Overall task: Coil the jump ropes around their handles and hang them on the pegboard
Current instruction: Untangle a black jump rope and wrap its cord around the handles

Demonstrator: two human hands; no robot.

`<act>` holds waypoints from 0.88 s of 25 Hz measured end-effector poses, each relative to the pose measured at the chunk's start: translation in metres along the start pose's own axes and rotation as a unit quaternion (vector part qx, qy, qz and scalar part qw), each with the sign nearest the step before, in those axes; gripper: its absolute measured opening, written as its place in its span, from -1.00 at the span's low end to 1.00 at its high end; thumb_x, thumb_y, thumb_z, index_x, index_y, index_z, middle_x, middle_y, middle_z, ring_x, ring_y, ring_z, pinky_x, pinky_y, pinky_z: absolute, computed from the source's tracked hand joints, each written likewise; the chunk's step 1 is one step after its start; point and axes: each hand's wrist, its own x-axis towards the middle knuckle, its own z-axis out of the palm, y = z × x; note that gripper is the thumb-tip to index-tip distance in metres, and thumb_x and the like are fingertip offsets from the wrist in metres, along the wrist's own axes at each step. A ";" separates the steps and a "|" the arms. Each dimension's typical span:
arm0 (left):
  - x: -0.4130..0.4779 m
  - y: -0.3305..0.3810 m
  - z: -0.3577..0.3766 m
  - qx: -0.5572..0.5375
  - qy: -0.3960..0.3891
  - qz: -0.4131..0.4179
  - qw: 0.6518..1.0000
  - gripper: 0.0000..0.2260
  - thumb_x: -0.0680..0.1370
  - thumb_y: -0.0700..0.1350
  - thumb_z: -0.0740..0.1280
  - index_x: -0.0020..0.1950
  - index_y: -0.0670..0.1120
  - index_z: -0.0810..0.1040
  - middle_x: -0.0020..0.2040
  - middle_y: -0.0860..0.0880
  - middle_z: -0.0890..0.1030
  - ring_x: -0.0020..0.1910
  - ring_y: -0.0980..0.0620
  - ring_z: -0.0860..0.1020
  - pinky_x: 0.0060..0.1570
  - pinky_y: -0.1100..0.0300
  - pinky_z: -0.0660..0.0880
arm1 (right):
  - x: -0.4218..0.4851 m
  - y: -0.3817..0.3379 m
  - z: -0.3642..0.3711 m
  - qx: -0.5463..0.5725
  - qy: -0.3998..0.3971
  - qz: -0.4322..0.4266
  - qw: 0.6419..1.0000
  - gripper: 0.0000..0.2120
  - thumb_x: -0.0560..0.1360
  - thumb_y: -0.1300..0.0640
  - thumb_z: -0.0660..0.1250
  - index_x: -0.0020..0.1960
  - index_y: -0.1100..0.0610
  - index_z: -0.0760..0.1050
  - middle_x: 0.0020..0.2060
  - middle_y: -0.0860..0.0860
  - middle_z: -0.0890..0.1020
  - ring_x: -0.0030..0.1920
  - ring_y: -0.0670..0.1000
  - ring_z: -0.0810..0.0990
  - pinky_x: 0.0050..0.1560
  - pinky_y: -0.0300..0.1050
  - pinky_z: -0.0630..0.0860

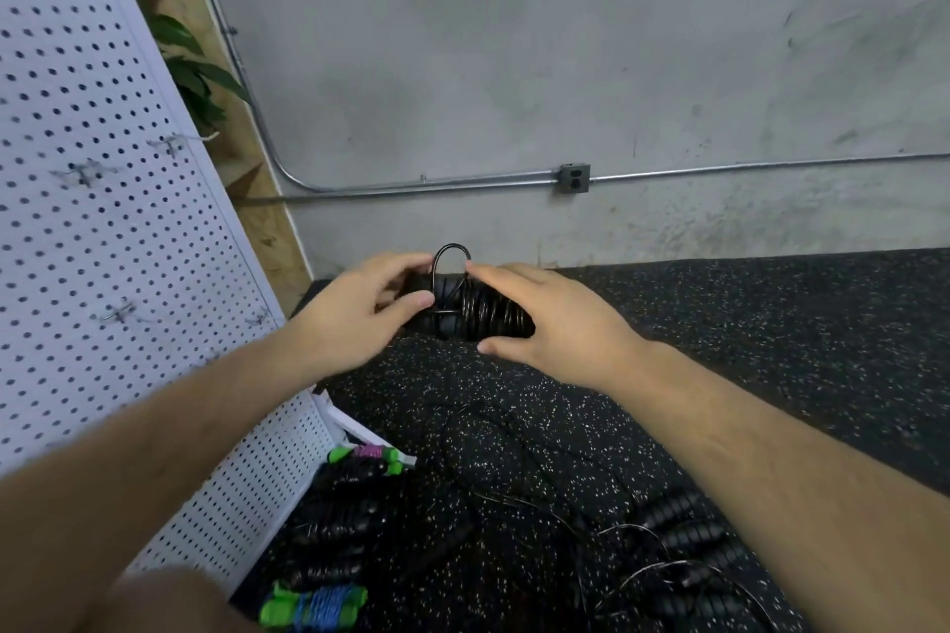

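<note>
Fingers (403, 265) of the left hand (360, 319) are curled round one end of the coiled bundle (483, 316), the thumb pressed on its near side. The other end is clasped between the thumb and loosely bent fingers of the right hand (550, 324), whose forefinger is laid against a loop (452, 246) standing up from the coils. The bundle is held above the floor (771, 324), beside the pegboard (103, 221). More ropes (329, 519) are strewn below.

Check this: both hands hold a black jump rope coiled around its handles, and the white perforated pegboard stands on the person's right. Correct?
Not quite. The head view shows the white perforated pegboard on the person's left, not right. The left hand and right hand do hold the black jump rope coiled around its handles.
</note>
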 end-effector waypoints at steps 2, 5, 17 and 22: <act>-0.011 -0.021 -0.006 0.094 -0.031 0.014 0.995 -0.41 0.56 0.12 0.39 0.56 0.14 0.28 0.31 0.28 0.39 0.30 0.29 0.40 0.36 0.26 0.34 | 0.015 -0.007 0.023 0.008 -0.016 -0.007 1.000 -0.20 0.50 -0.19 0.42 0.60 -0.20 0.08 0.41 -0.14 0.42 0.32 -0.01 0.46 0.28 0.02 0.47; -0.023 -0.071 -0.003 0.153 -0.067 0.000 0.986 -0.18 0.47 0.24 0.43 0.63 0.11 0.12 0.45 0.21 0.34 0.40 0.22 0.34 0.40 0.23 0.30 | 0.036 -0.019 0.067 0.025 -0.050 -0.020 0.998 -0.19 0.50 -0.22 0.41 0.61 -0.18 0.06 0.38 -0.13 0.44 0.28 -0.01 0.49 0.21 -0.02 0.50; -0.097 -0.282 0.087 0.069 -0.126 -0.165 0.976 -0.35 0.59 -0.08 0.41 0.61 -0.03 0.19 0.50 0.02 0.34 0.46 0.04 0.31 0.47 0.18 0.24 | 0.078 -0.049 0.303 0.093 -0.234 0.005 0.968 -0.19 0.50 -0.19 0.42 0.61 -0.13 0.07 0.44 -0.02 0.38 0.34 0.07 0.47 0.30 -0.01 0.46; -0.102 -0.342 0.136 0.036 -0.128 -0.251 0.959 -0.34 0.63 -0.17 0.33 0.65 -0.07 0.07 0.59 0.01 0.18 0.57 0.00 0.16 0.42 0.29 0.04 | 0.087 -0.044 0.397 0.122 -0.263 0.036 0.956 -0.20 0.52 -0.08 0.43 0.63 -0.04 0.08 0.52 0.03 0.29 0.46 0.11 0.34 0.42 0.02 0.37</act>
